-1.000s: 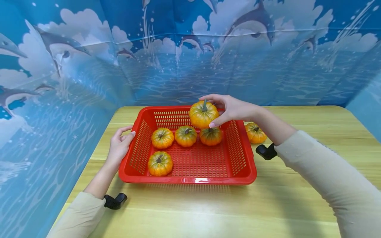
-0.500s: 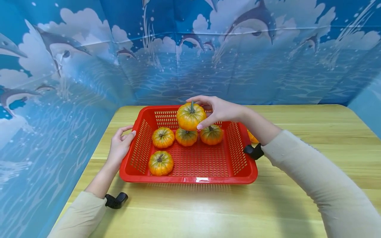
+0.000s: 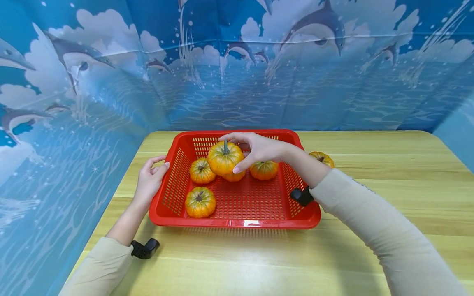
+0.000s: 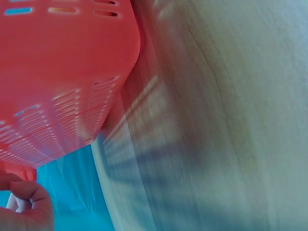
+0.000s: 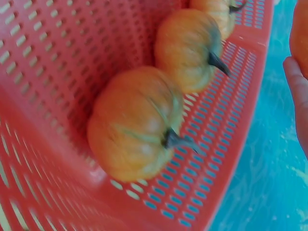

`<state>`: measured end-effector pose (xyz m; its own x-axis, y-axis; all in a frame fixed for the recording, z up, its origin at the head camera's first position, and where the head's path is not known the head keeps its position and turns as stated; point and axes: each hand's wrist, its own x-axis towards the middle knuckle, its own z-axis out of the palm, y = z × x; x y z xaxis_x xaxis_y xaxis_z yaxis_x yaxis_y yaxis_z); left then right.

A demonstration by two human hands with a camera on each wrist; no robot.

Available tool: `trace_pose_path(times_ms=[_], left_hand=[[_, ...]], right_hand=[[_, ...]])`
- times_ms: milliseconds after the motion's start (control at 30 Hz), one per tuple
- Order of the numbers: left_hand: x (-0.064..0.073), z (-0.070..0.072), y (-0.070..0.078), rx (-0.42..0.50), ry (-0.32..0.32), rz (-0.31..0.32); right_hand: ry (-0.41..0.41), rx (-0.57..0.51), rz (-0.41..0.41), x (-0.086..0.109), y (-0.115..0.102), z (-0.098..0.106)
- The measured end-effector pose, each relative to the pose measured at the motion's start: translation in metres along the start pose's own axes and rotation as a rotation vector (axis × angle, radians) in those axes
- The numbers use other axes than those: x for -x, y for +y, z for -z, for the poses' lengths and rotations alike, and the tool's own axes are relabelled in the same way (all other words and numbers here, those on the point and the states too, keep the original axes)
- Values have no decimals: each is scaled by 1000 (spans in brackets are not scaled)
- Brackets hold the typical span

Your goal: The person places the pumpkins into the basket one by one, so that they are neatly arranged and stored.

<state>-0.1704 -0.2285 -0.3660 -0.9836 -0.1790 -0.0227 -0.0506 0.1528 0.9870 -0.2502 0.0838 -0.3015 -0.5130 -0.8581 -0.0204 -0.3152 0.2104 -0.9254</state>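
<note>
My right hand (image 3: pixel 259 150) holds a small orange pumpkin (image 3: pixel 225 158) with a green stem over the red basket, fingers behind it and thumb at its front. An edge of that pumpkin (image 5: pixel 301 38) shows at the right of the right wrist view. Directly below is another pumpkin (image 3: pixel 235 176), mostly hidden. The back row also has a pumpkin on the left (image 3: pixel 202 170) and one on the right (image 3: pixel 264 170); a front-left pumpkin (image 3: pixel 200 202) sits nearer. With my left hand (image 3: pixel 148 181) I grip the left rim of the red basket (image 3: pixel 237 223).
Another pumpkin (image 3: pixel 321 158) lies on the wooden table (image 3: pixel 389 197) to the right of the basket, partly behind my right forearm. A blue dolphin-print cloth (image 3: pixel 229 90) hangs behind the table and along its left side.
My right hand has carried the pumpkin leftward, then lower, from above the back-right pumpkin to over the back-middle one. The left hand keeps its hold on the rim.
</note>
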Motion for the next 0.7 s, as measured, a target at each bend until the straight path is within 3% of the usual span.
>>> trace_pose_path(times_ms=[500, 700], left_hand=[[-1, 1, 0, -9, -2, 10], [-2, 1, -1, -5, -2, 14]], right_hand=[[-132, -102, -51, -8, 27, -21], [-181, -75, -78, -8, 31, -24]])
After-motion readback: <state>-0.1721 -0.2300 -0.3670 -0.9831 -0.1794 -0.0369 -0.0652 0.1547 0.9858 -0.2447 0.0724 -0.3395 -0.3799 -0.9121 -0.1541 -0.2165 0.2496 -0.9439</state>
